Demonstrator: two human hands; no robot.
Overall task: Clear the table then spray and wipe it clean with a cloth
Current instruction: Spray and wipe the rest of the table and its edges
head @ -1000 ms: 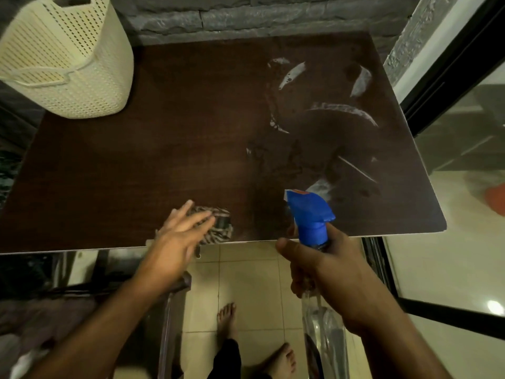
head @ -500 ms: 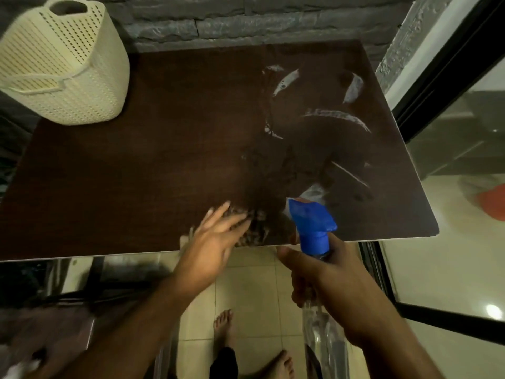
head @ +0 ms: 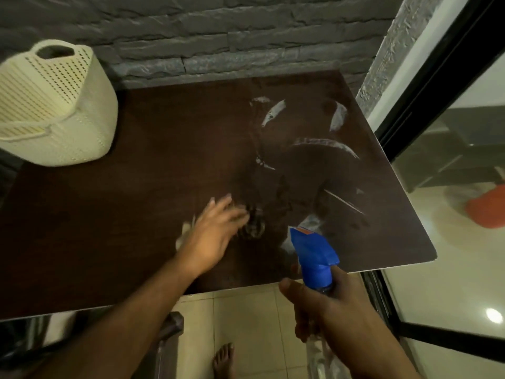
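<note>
The left hand [head: 216, 236] is pressing a patterned cloth [head: 254, 228] flat-fingered onto the dark bench [head: 136, 201]; the right hand [head: 325, 305] is gripping a blue-headed spray bottle [head: 314, 258] just beyond the bench's near edge.

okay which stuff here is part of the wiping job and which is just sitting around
In the job: cloth under left hand; spray bottle in right hand; table.
Just there: basket; orange thing on floor.

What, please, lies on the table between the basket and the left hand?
Only bare dark tabletop lies between the basket and the left hand in the head view; the cloth is beyond the hand.
</note>
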